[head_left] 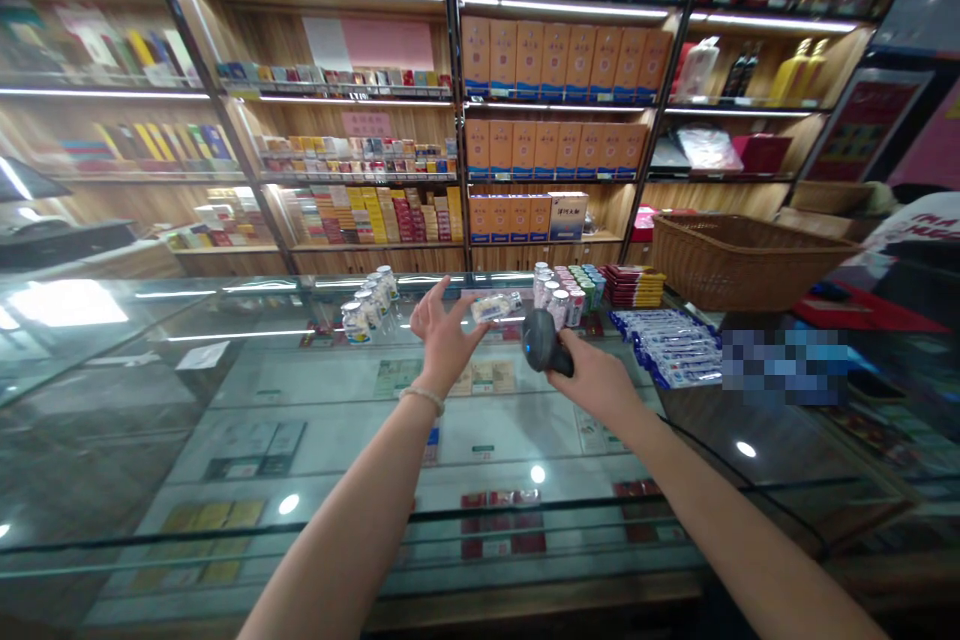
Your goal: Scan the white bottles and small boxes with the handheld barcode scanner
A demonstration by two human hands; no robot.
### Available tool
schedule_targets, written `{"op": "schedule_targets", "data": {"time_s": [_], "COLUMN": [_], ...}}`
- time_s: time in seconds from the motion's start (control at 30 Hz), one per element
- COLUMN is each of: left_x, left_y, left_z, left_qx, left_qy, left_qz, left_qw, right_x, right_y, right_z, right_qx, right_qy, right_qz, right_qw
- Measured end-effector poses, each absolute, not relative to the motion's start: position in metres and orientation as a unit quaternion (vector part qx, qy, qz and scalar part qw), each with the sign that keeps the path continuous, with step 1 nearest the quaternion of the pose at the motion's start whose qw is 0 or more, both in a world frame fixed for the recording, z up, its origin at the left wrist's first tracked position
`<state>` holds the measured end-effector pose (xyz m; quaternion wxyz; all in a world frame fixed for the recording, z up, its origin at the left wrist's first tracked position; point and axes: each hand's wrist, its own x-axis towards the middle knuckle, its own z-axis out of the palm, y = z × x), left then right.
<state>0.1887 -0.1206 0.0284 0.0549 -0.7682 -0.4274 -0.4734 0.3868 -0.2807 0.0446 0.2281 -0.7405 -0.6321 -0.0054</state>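
Note:
My left hand (444, 338) pinches a small white bottle (496, 307) with a light label between thumb and finger, its other fingers raised. The bottle lies sideways above the glass counter (315, 400). Just to its right, my right hand (596, 375) is wrapped round a black handheld scanner (541, 342), whose head points toward the bottle. A group of similar white bottles (369, 304) stands on the glass to the left of my left hand. Behind the scanner stand several small bottles in white, pink and green (574, 290).
Right of the bottles are red and yellow packets (634, 286), blue-and-white packs (675, 345) and a wicker basket (742, 265). A black cable (742, 490) runs along the right. Boxed goods fill the back shelves (555, 105). A person's white sleeve (911, 225) shows at far right.

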Motion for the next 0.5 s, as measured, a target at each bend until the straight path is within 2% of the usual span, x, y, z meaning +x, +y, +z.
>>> {"op": "schedule_targets", "data": {"time_s": [0.2, 0.5], "left_x": [0.189, 0.190], "left_y": [-0.119, -0.122], "left_z": [0.027, 0.029], "left_qx": [-0.770, -0.771], "left_qy": [-0.424, -0.426], "left_qz": [-0.473, -0.469], "left_qw": [0.057, 0.057], "right_x": [0.393, 0.393], "right_y": [-0.271, -0.266], "right_z": [0.025, 0.011], "right_qx": [-0.719, -0.720], "right_qy": [-0.648, -0.652], "right_qz": [-0.088, -0.096], "right_qw": [0.235, 0.217]}}
